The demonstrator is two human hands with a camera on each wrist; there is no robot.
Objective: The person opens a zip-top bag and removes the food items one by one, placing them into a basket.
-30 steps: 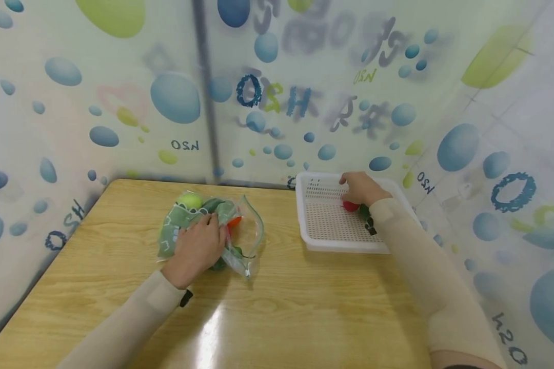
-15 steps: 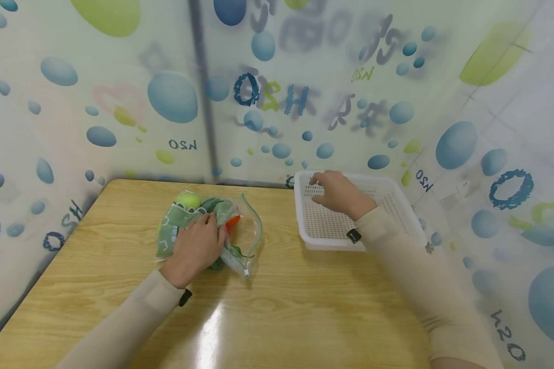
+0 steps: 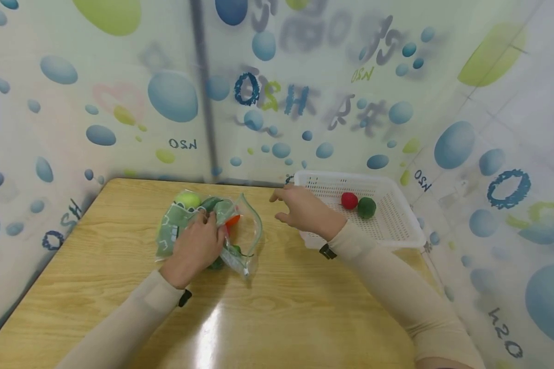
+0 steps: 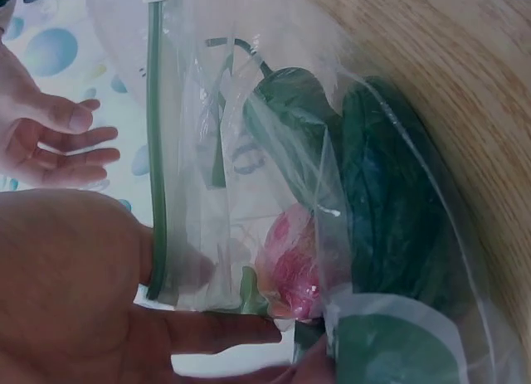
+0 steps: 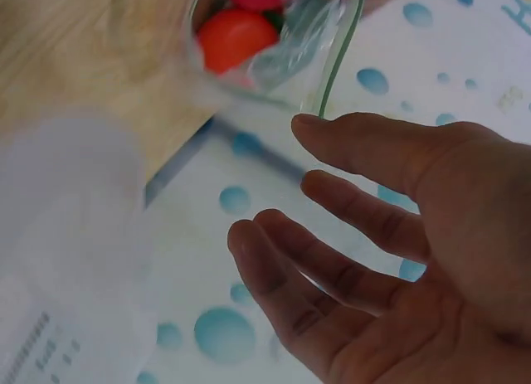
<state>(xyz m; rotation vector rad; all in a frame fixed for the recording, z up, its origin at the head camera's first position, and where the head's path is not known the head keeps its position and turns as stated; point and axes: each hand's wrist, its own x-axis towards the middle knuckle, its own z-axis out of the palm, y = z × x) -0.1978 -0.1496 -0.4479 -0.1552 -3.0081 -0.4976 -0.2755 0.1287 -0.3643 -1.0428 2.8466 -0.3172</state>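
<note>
My left hand (image 3: 196,251) lies over a clear zip bag (image 3: 177,230) with a green printed front, its fingers and thumb gripping the plastic near the green zip edge (image 4: 156,152). Through the plastic show a dark green long vegetable (image 4: 390,185), a green pepper-like piece with a stem (image 4: 286,123), a pink-and-white round piece (image 4: 294,260), an orange-red round piece (image 5: 236,40) and a light green ball-like piece (image 3: 188,199). My right hand (image 3: 309,210) holds nothing; its fingers are spread loosely above the left edge of the white basket (image 3: 408,243), facing the bag.
In the basket, a red round piece (image 3: 349,201) and a dark green round piece (image 3: 367,207) lie side by side. Both bag and basket stand on a wooden table (image 3: 277,307). A bubble-printed wall (image 3: 175,97) rises close behind them.
My right hand has left the red and green round pieces in the basket and moved left toward the bag, uncovering both pieces. My left hand stays on the bag.
</note>
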